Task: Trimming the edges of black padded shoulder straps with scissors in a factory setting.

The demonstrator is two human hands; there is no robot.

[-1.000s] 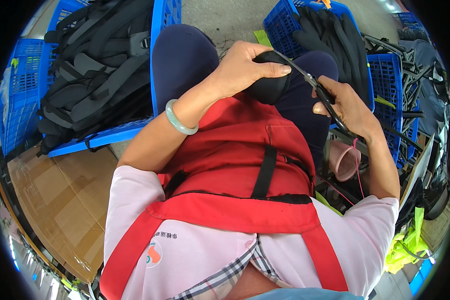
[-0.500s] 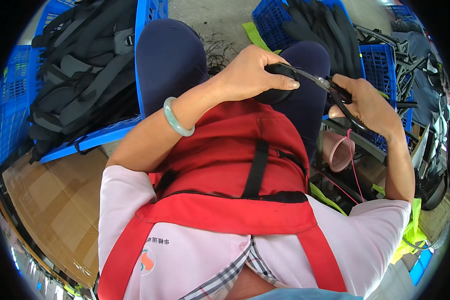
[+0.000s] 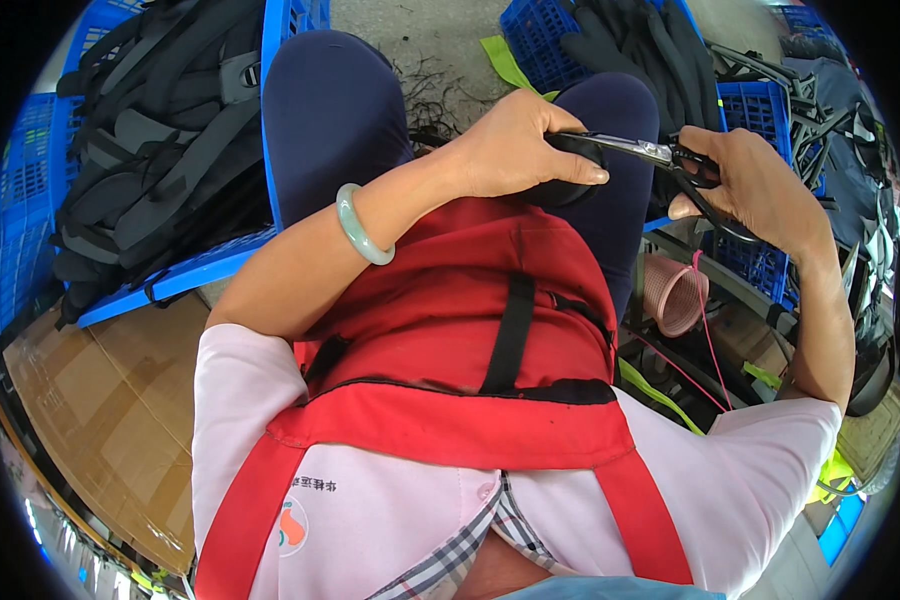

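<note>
My left hand [image 3: 525, 150] is closed on a black, rounded padded piece [image 3: 574, 172] above my knee; part of the piece is hidden behind the fingers. A pair of scissors [image 3: 650, 150] with black handles reaches from my right hand [image 3: 755, 185] toward the left. My right fingers and thumb are in the handle loops. The blades' tips end at the black piece, near my left thumb; I cannot tell whether they cut into it.
On the left, a blue crate [image 3: 185, 268] holds dark grey padded straps, beside a cardboard box [image 3: 100, 410]. Another blue crate [image 3: 540, 45] with dark strips stands ahead. A pink basket [image 3: 673, 296] hangs at the right with pink cord [image 3: 712, 345]. Thread scraps [image 3: 435, 95] litter the floor.
My right hand has moved to the right with the scissors, which now lie more level. My left hand still grips the black piece and has shifted only slightly.
</note>
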